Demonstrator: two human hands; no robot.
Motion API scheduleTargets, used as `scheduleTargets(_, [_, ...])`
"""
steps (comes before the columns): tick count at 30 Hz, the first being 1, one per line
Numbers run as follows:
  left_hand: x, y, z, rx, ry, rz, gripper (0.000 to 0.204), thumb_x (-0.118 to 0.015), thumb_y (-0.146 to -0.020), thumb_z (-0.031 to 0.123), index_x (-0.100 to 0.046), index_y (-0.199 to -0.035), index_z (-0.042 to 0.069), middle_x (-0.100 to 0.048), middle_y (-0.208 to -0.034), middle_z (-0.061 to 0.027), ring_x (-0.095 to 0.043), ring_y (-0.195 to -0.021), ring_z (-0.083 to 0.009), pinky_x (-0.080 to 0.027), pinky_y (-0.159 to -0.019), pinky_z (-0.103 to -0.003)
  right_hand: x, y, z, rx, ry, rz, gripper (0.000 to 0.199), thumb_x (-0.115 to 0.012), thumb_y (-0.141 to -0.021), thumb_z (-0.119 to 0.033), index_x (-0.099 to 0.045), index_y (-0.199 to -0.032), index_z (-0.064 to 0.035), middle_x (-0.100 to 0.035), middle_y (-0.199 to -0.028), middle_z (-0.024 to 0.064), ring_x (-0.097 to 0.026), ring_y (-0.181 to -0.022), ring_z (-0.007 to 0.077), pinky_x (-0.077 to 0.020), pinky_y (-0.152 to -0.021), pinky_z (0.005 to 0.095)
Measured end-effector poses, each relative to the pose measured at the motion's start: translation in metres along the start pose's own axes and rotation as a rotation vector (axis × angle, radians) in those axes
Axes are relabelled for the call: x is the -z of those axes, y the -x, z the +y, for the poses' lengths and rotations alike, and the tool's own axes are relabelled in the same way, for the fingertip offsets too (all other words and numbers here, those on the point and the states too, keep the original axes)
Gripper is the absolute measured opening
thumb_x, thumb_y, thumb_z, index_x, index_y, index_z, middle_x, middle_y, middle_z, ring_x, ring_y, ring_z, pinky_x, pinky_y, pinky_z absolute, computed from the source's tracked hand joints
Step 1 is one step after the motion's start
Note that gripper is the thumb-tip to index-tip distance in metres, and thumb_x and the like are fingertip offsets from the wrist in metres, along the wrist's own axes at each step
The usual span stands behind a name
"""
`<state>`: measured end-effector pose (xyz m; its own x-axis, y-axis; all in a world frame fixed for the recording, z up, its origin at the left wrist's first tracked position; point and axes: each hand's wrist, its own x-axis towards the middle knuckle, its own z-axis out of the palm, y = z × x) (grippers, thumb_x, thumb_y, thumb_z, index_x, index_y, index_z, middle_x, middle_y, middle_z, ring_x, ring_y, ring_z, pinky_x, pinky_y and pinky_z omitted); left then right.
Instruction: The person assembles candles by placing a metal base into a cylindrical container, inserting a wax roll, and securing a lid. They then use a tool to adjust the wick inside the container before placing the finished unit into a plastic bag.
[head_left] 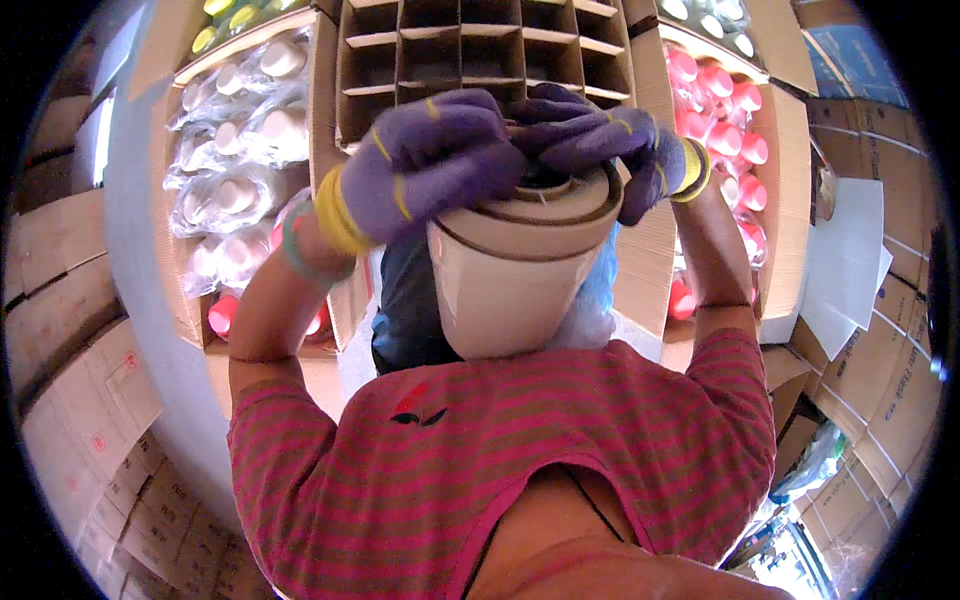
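A cream cylindrical container (pixel 515 295) with a stepped round rim stands between my legs, leaning toward me. Both hands wear purple knit gloves with yellow cuffs. My left hand (pixel 430 160) is closed at the left of the rim, its fingers curled inward and slightly blurred. My right hand (pixel 600 145) bends over the far right of the rim, fingers pressed together, with part of the glove down along the rim's side. Something dark shows between the hands at the container's top. Whatever the fingertips pinch there is hidden.
Ahead lies a carton with cardboard dividers (pixel 460 45). An open carton of plastic-wrapped bottles with white caps (pixel 235 195) stands left; bottles with red caps (pixel 725 135) fill one at right. Stacked cartons (pixel 80 400) line both sides. White sheets (pixel 845 265) stick out at right.
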<state>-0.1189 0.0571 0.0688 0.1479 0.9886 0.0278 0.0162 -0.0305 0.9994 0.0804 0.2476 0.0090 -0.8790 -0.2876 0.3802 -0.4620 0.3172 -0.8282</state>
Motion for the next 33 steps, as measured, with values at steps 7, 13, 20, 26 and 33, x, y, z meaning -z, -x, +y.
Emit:
scheduleTargets(7, [-0.006, 0.012, -0.004, -0.276, -0.224, 0.095, 0.008, -0.059, -0.083, 0.007, -0.060, -0.077, 0.001, -0.055, -0.076, -0.0089, -0.055, -0.074, -0.0235, -0.046, -0.067, -0.036, -0.022, -0.020, -0.032, -0.119, 0.187, 0.005, 0.061, -0.073, -0.077, -0.040, -0.060, -0.126, -0.0044, -0.055, -0.133, 0.0164, -0.047, -0.129, 0.0335, -0.0251, -0.110, 0.0508])
scheduleTargets(13, [-0.003, 0.008, -0.041, -0.420, 0.012, 0.154, 0.006, -0.058, -0.077, 0.000, -0.063, -0.076, 0.003, -0.055, -0.076, -0.0081, -0.054, -0.076, -0.0249, -0.043, -0.097, -0.047, -0.033, -0.012, -0.040, -0.090, 0.049, 0.256, 0.050, -0.065, -0.087, -0.030, -0.057, -0.127, -0.0005, -0.057, -0.130, 0.0173, -0.051, -0.125, 0.0309, -0.0340, -0.107, 0.0452])
scheduleTargets(20, [-0.038, 0.022, -0.050, -0.347, -0.252, 0.483, 0.043, -0.049, -0.091, 0.038, -0.057, -0.110, 0.000, -0.052, -0.110, -0.0184, -0.051, -0.106, -0.0297, -0.039, -0.096, -0.042, 0.010, 0.292, 0.077, -0.894, 0.199, 1.510, 0.031, -0.059, -0.094, -0.024, -0.065, -0.114, -0.0015, -0.069, -0.109, 0.0079, -0.064, -0.096, 0.0154, -0.0500, -0.087, 0.0297])
scheduleTargets(26, [-0.033, 0.037, -0.074, -0.375, -0.302, 0.438, 0.051, -0.056, -0.085, 0.044, -0.052, -0.113, 0.002, -0.052, -0.113, -0.0185, -0.049, -0.113, -0.0333, -0.037, -0.100, -0.046, -0.031, 0.273, 0.065, -1.680, 0.759, 0.500, 0.082, -0.058, -0.076, -0.070, -0.058, -0.121, -0.0023, -0.061, -0.119, 0.0230, -0.058, -0.109, 0.0362, -0.0449, -0.095, 0.0447])
scheduleTargets(33, [-0.040, 0.030, -0.061, -0.448, -0.205, 0.425, 0.048, -0.058, -0.088, 0.036, -0.050, -0.120, 0.001, -0.048, -0.124, -0.0185, -0.047, -0.118, -0.0321, -0.035, -0.102, -0.044, -0.080, 0.249, 0.034, -1.775, 1.189, 0.520, 0.056, -0.071, -0.072, -0.050, -0.061, -0.113, -0.0137, -0.057, -0.121, 0.0135, -0.057, -0.107, 0.0317, -0.0480, -0.087, 0.0454])
